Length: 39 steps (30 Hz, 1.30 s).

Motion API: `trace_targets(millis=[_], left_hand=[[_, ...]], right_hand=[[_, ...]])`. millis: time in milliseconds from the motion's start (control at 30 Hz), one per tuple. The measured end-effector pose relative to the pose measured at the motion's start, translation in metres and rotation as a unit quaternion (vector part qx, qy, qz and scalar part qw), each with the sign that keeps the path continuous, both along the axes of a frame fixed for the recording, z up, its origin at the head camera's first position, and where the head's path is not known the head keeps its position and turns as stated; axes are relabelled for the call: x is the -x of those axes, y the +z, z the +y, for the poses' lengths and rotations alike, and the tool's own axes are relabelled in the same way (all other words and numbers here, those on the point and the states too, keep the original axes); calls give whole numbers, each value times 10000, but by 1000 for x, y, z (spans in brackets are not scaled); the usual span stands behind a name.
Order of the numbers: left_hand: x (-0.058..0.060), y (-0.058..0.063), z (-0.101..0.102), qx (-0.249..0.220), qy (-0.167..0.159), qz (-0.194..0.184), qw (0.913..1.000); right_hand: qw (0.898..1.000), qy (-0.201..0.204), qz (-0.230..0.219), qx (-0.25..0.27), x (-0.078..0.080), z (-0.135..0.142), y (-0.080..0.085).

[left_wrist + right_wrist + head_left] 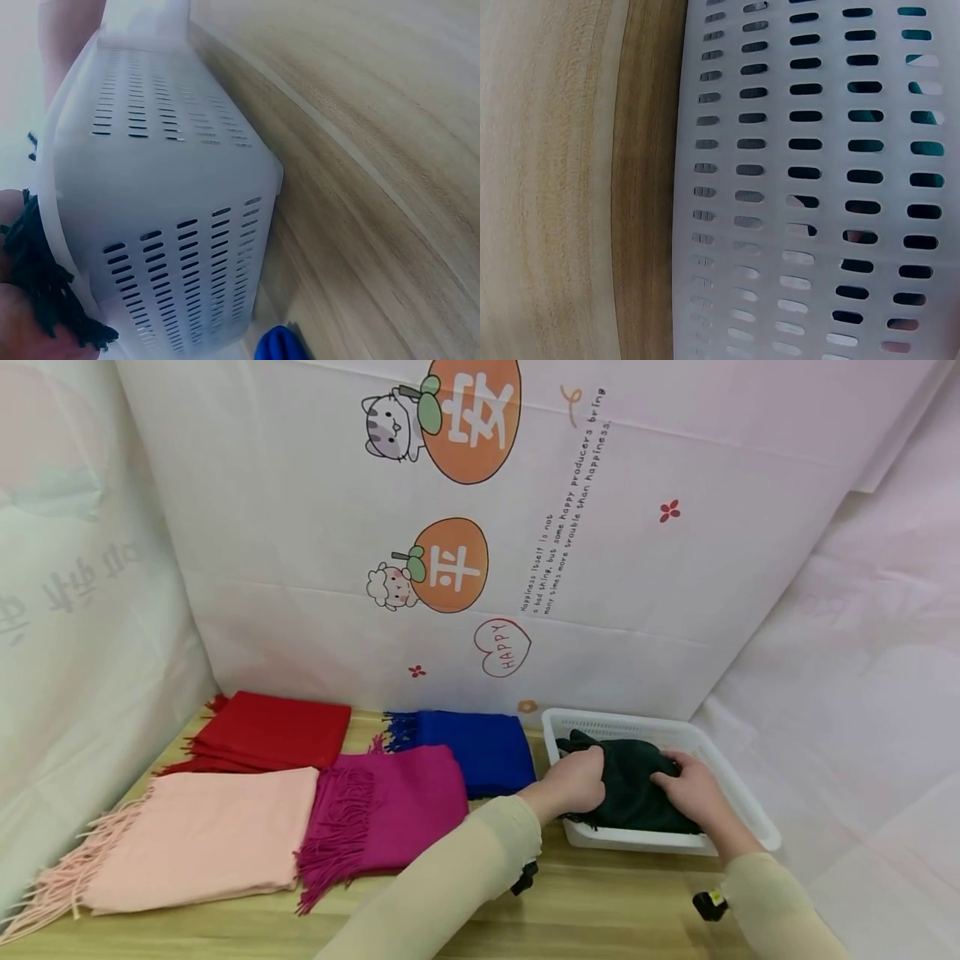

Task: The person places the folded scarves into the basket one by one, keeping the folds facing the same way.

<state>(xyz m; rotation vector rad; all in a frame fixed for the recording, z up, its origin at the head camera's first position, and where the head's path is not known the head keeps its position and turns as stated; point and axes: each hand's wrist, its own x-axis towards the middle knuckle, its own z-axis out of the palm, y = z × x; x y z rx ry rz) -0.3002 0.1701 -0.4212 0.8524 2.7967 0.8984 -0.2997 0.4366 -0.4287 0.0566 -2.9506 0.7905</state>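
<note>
A folded dark green scarf lies over the white slotted basket at the right of the table. On its left end my left hand grips the cloth with curled fingers. The left wrist view shows the scarf's fringe between the fingers, hanging over the basket rim. My right hand holds the scarf's right side, thumb on top and fingers hidden beyond it. Only the basket's slotted side wall and wood show in the right wrist view, with dark cloth behind the slots.
Left of the basket lies a folded blue scarf. A magenta scarf, a pink scarf and a red scarf are spread further left on the wooden table. Printed white cloth hangs behind and at the sides.
</note>
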Motion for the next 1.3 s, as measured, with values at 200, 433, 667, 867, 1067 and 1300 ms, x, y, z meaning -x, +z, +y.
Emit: trace_targets(millis=[200, 433, 667, 867, 1067, 1300], left_hand=[[-3, -1, 3, 401, -84, 275, 9988], [-6, -2, 11, 1045, 109, 554, 9929], [-11, -2, 18, 1576, 304, 779, 9840], [-16, 0, 22, 1992, 304, 923, 9751], [-18, -1, 25, 2361, 270, 994, 9663], [-15, -4, 31, 2767, 457, 1112, 9534]], right_hand=[[9996, 51, -102, -241, 1, -2, 0], [9979, 47, -182, -619, 6, -4, -1], [9956, 36, -372, -863, 8, -3, 1], [9924, 16, -485, -1134, 8, -2, 0], [9888, -5, -615, -1357, 8, -3, -3], [9860, -140, -791, -1461, 8, -3, -2]])
